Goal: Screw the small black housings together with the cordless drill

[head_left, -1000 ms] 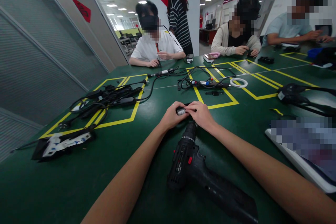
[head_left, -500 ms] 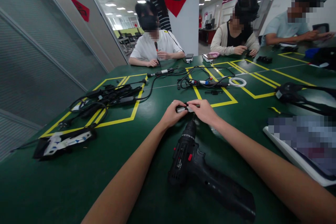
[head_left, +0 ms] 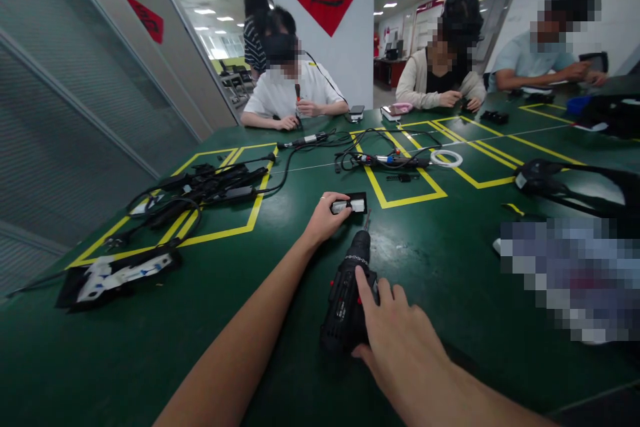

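Observation:
A black cordless drill (head_left: pixel 349 287) lies on the green table (head_left: pixel 440 253), its chuck and bit pointing away from me. My right hand (head_left: pixel 400 340) wraps around the drill's handle, index finger along its body. Further out, my left hand (head_left: pixel 326 216), with a ring on one finger, rests on a small black block with a white label (head_left: pixel 351 203) and holds it flat on the table. The bit's tip ends just short of that block.
Black cables and adapters (head_left: pixel 200 187) fill a yellow-taped box at left. A black-and-white strap device (head_left: pixel 117 270) lies near left. More cables and a white tape ring (head_left: pixel 447 158) sit mid-table. Black headgear (head_left: pixel 545 177) lies right. Several people sit along the far edge.
My right hand left the small block and came back to grip the drill's handle. My left hand stayed on the block. A standing person at the back walked left.

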Tool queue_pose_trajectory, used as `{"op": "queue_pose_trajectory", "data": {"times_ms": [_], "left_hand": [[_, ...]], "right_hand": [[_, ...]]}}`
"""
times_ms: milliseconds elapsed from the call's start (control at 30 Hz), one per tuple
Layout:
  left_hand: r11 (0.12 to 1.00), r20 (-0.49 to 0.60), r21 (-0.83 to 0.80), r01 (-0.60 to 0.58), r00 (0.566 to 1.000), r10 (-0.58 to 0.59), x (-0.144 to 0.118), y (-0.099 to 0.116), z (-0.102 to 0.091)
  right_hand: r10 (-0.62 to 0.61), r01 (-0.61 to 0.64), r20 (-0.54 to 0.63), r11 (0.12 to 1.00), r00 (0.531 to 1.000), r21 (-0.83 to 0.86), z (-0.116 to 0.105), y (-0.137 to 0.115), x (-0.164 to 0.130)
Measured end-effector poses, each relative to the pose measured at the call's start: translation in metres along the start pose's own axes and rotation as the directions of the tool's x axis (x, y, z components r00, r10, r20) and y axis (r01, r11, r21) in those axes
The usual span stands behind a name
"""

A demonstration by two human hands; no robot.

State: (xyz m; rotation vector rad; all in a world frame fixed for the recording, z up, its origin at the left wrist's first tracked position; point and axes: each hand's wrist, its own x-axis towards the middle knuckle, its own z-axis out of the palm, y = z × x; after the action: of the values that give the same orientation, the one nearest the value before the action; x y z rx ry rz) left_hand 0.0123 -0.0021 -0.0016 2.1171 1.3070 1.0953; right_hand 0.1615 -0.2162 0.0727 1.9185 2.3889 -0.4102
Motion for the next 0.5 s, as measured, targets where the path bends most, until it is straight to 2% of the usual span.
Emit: {"op": "queue_pose_trajectory", "data": {"times_ms": [133, 300, 400, 500], "left_hand": [[1.000, -0.011, 0.009, -0.001, 1.000, 0.001, -0.001, 0.001, 0.000], [1.000, -0.026, 0.010, -0.004, 1.000, 0.005, 0.001, -0.002, -0.002], [1.000, 0.009, 0.000, -0.002, 1.000, 0.001, 0.002, -0.003, -0.003], [1.000, 0.038, -0.010, 0.009, 0.999, -0.009, 0.003, 0.000, -0.004]], "right_hand": [[-0.011, 0.013, -0.055, 0.999, 0.998, 0.049, 0.012, 0.006, 0.002], [-0.028, 0.060, -0.103, 0.945, 0.994, 0.321, 0.001, 0.034, -0.002], [0.021, 0.107, -0.227, 0.839, 0.974, 0.534, -0.016, 0.053, 0.002], [0.043, 0.197, -0.296, 0.655, 0.954, 0.730, -0.039, 0.066, 0.011]]}}
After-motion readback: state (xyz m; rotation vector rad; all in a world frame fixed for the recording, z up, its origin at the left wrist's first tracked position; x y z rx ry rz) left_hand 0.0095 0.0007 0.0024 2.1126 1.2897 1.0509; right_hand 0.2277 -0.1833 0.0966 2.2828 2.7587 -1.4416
